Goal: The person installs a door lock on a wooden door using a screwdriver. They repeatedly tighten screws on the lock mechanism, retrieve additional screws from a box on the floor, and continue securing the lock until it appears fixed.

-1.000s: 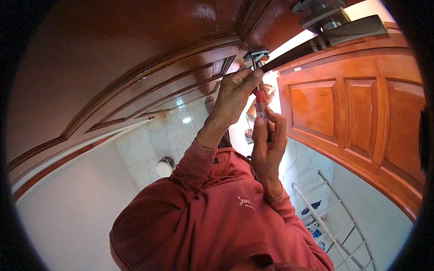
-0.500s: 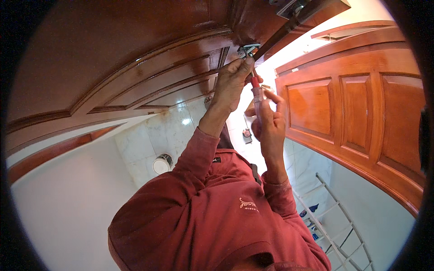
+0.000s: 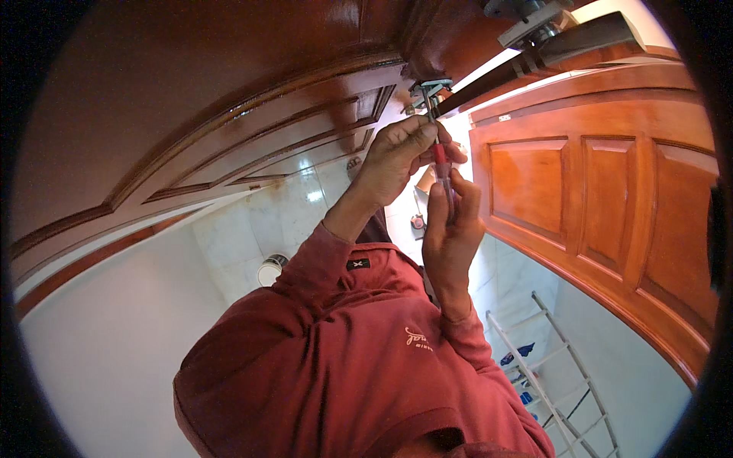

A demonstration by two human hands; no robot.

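A screwdriver (image 3: 440, 155) with a red collar and a clear handle points up at a small metal fitting (image 3: 434, 85) on the edge of the dark brown wooden door (image 3: 290, 76). My right hand (image 3: 456, 237) is closed around the handle, fingers wrapped on it. Just below the fitting, my left hand (image 3: 393, 160) pinches the shaft between thumb and fingers. The shaft's tip reaches the fitting, but the exact contact point is too small to make out.
An orange-brown panelled door (image 3: 565, 183) stands at the right. A metal lock with a knob (image 3: 534, 27) juts from the dark door's edge above. Below right leans a white ladder (image 3: 565, 359). A white-topped bucket (image 3: 270, 271) and a red-and-black item (image 3: 417, 221) are on the tiled floor.
My left hand has slid down from the fitting onto the screwdriver, baring more of the shaft. My right hand sits slightly lower. The view has shifted, showing more of the lock.
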